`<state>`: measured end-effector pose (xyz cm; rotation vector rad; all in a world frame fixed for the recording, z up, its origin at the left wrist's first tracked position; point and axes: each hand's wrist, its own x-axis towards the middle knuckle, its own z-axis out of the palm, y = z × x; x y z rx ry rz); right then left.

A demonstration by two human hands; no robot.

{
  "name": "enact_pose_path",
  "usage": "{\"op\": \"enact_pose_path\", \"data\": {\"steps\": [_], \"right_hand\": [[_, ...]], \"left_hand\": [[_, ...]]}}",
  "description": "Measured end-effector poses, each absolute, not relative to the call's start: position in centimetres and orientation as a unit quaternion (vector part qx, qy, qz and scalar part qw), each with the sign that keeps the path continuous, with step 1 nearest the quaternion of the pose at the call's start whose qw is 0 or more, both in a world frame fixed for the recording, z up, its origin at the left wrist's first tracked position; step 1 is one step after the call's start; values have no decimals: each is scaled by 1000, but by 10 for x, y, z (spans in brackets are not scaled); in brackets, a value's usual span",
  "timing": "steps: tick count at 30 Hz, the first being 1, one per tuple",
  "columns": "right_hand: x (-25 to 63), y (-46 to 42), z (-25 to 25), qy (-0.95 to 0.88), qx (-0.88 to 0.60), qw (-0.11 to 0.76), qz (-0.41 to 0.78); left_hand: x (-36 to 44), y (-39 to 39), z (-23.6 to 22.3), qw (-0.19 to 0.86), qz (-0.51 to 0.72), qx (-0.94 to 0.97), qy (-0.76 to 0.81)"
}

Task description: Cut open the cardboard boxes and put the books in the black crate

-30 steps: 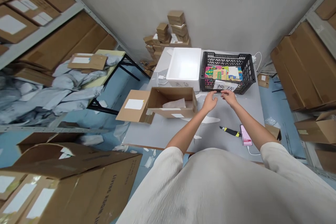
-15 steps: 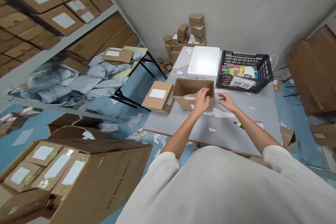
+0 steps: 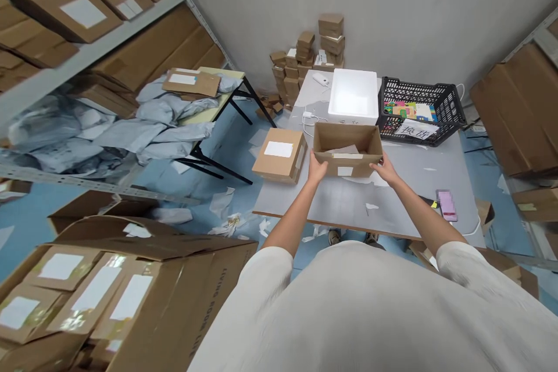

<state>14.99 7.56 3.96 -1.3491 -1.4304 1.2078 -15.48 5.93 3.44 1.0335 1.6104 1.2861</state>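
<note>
An open-topped cardboard box [image 3: 331, 166] is on the grey table in front of me, with a flat greyish piece [image 3: 344, 150] lying inside. Around its left end my left hand [image 3: 317, 167] is closed, thumb towards the near face. At the opposite end my right hand [image 3: 385, 170] grips the same box. Just left of the box sits a closed carton [image 3: 281, 164] with a white label. Behind it stand a white plastic bin [image 3: 354, 113] and a black crate [image 3: 429, 90] with colourful packs inside.
A pink-screened phone [image 3: 447, 204] and a yellow-and-black cutter [image 3: 429, 202] lie at the right of the table [image 3: 344, 203]. A big carton [image 3: 204, 296] of labelled boxes stands lower left. Grey parcels [image 3: 165, 110] fill the side table and shelf.
My hands have moved from inside and beside the box to its two ends and taken hold of it. The view has shifted somewhat, and the box now sits squarer to me.
</note>
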Motion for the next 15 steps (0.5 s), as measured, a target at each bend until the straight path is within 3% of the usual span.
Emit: {"op": "enact_pose_path", "data": {"steps": [6,15], "right_hand": [[151,57,58,-549,-567,395,469],[185,36,82,-544,-565,452,425]], "left_hand": [[-149,46,46,408,503,407,645],[-118,23,95,365,490,453,649]]}}
